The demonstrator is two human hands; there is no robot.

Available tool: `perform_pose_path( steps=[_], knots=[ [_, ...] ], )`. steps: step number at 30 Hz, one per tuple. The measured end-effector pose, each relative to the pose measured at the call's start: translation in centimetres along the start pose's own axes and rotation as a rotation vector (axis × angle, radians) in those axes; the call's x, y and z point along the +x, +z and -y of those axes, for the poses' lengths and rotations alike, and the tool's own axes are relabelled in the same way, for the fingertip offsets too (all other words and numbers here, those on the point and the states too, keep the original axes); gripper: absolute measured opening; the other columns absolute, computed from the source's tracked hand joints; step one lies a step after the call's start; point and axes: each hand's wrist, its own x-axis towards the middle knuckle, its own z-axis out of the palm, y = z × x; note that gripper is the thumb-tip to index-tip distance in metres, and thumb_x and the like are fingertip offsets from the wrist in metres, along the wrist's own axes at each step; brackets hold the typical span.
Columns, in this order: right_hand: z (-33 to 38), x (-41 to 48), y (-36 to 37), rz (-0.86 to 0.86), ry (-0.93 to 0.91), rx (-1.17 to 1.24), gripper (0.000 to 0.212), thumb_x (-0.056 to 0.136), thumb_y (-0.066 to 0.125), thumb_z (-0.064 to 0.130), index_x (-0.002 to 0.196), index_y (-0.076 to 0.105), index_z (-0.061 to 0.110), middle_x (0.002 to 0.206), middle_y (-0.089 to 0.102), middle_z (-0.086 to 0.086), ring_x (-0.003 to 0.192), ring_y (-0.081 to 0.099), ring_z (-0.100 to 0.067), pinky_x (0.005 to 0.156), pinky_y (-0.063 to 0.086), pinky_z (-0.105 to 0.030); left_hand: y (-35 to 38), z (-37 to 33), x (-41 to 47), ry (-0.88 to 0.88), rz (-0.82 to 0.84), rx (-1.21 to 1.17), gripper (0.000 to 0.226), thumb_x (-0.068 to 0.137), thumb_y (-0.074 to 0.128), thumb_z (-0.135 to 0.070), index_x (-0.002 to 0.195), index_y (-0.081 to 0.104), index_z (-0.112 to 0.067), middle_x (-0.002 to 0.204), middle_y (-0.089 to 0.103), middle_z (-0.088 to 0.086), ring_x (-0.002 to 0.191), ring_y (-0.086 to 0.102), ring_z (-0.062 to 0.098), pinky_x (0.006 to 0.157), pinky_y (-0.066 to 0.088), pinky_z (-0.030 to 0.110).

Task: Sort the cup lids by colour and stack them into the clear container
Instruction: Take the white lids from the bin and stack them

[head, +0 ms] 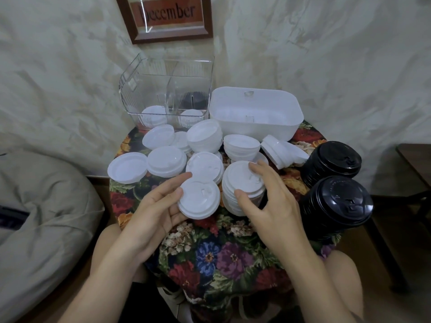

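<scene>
Head: left hand [152, 214] holds lid [200, 199], right hand [276, 207] stack [239, 177]

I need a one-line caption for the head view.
Left hand holds a white lid while right hand grips a stack of white lids, clear container behind.
</scene>
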Motion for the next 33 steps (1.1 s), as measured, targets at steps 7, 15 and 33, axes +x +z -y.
perform_pose_path(
  steps=[7,15,33],
  knots=[
    [-0.5,0.2,0.6,-0.008,-0.001,0.099,0.058,0.091,0.071,0.04,0.143,0.049,0.032,0.138,0.047,0.024,0.125,0.037,0.02,0.095,0.028,0.002,-0.7,-0.2,0.1,-0.014,0.012,-0.044,0.046,0.096,0.054,-0.014,0.142,0.06,-0.015,0.134,0.069,0.011,0.111,0.071,0.025,0.091,0.061,0.033],
    [-1.4,0.3,1.1,-0.023,0.001,0.112,0.057,0.09,0.075,0.036,0.141,0.05,0.034,0.137,0.048,0.024,0.126,0.039,0.015,0.095,0.029,0.001,-0.1,-1.3,0.9,0.02,0.055,-0.121,0.047,0.092,0.054,-0.01,0.138,0.062,-0.017,0.131,0.071,0.006,0.099,0.075,0.015,0.078,0.062,0.026],
    [-1.6,0.4,0.7,0.035,0.025,0.272,0.084,0.091,0.074,0.046,0.158,0.024,0.046,0.158,0.037,0.025,0.145,0.033,0.005,0.117,0.035,-0.025,4.8,-1.5,3.3,0.17,0.11,0.309,0.038,0.103,0.057,-0.026,0.141,0.062,-0.032,0.106,0.064,0.007,0.088,0.059,0.016,0.07,0.051,0.027]
  ],
)
